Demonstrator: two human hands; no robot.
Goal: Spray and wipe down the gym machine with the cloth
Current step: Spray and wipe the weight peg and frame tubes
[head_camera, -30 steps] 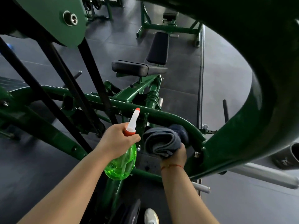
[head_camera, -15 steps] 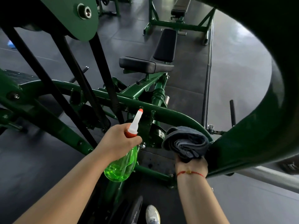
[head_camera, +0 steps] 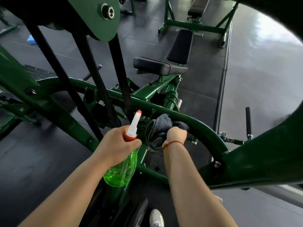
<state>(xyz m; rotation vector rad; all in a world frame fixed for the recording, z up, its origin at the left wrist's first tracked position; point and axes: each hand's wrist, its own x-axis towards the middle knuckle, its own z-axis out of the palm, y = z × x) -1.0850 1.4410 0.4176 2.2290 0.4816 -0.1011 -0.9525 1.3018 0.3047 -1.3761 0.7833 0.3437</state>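
Two hands in play here, and both are busy. The left hand [head_camera: 118,143] is wrapped round the neck of the spray bottle [head_camera: 122,169], fingers curled just under its red collar. The white nozzle with its red tip aims up toward twelve o'clock, and the clear green body hangs tilted toward six. Look to the three o'clock side of that nozzle, just beside it: there's the grey cloth [head_camera: 157,128], bunched into thick folds.

The right hand [head_camera: 176,134] has the cloth clenched, back of the hand to the camera, and is pressing the bundle against the curved tube [head_camera: 203,128] of the green gym machine [head_camera: 262,161]. Most of the cloth sits at the hand's ten o'clock, and one dark fold pokes out at its one o'clock, lying right on the tube. A red string bracelet [head_camera: 173,142] circles that wrist.

The tube itself sweeps in from nine o'clock, passes behind the cloth, then bends down toward four o'clock into the thick green beam. Three black belts [head_camera: 91,76] slant down from the plate at eleven o'clock.

Beyond the cloth, at twelve o'clock and well apart from it, sits the black seat pad [head_camera: 157,65], with the back pad [head_camera: 180,46] rising behind it. Down at six o'clock, between the two forearms, a pale shoe [head_camera: 156,217] stands on the dark floor [head_camera: 32,161].
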